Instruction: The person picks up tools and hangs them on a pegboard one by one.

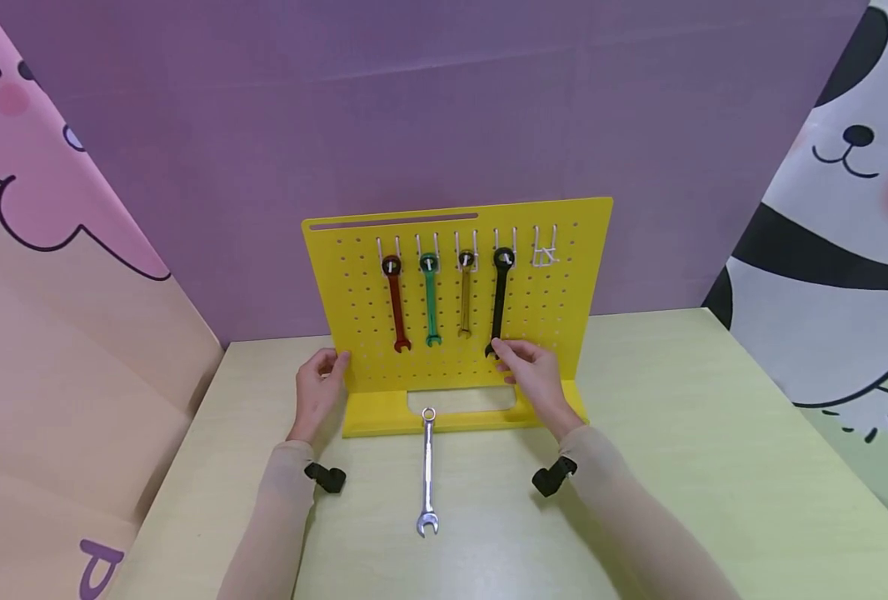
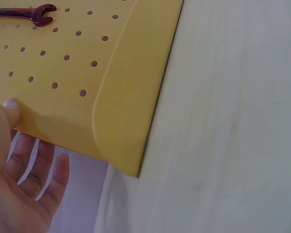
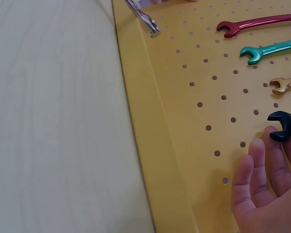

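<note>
A yellow pegboard [image 1: 444, 367] stands on the table, with several wrenches hanging from white hooks. From left to right come a red wrench [image 1: 396, 304], a green wrench [image 1: 431, 304], a gold wrench [image 1: 466, 300] and a black wrench [image 1: 500, 292]. My right hand [image 1: 531, 372] pinches the lower, open end of the black wrench, whose ring end is on its hook. At the board's left edge, my left hand [image 1: 319, 392] grips the panel, thumb in front and fingers behind. A silver wrench [image 1: 428, 475] lies before the board, its ring end over the base.
At the right end of the row, a white hook [image 1: 545, 250] has no wrench on it. The pale wooden table [image 1: 661, 433] extends around the board. A purple backdrop [image 1: 444, 108] rises behind, with cartoon-printed sheets on both sides.
</note>
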`<action>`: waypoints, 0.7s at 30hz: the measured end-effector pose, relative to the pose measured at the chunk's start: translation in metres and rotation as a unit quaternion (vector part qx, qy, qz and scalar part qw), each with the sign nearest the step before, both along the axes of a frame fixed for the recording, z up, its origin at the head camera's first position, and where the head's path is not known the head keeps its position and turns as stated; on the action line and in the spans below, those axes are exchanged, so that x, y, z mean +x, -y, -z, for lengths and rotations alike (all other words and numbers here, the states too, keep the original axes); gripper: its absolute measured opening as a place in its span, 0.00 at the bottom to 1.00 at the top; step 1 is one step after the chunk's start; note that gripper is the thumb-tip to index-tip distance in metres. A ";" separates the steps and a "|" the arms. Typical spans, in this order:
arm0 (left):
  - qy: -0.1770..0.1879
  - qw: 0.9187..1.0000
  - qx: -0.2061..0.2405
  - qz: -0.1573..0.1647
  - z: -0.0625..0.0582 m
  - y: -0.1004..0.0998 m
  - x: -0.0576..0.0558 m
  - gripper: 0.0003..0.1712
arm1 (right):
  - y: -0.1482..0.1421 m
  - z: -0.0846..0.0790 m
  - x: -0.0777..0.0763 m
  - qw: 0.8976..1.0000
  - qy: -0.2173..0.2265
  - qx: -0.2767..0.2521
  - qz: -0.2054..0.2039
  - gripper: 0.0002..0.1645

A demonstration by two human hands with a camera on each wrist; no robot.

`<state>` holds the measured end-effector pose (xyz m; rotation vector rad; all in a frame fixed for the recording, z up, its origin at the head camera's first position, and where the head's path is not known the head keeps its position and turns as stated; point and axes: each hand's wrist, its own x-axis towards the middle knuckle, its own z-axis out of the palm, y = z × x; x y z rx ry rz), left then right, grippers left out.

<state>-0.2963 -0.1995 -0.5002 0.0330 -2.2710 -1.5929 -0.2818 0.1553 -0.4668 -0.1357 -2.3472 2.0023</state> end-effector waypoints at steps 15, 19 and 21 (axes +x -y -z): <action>-0.019 0.999 0.020 -0.037 -0.013 -0.006 -0.001 0.13 | -0.003 0.021 0.007 1.000 0.007 -0.004 -0.013 0.34; -0.026 0.999 0.016 -0.042 -0.015 -0.006 -0.002 0.12 | -0.003 0.023 0.009 1.000 0.010 0.000 -0.014 0.34; -0.029 0.999 0.012 -0.041 -0.015 -0.006 -0.004 0.12 | -0.003 0.024 0.009 1.000 0.010 0.003 -0.021 0.34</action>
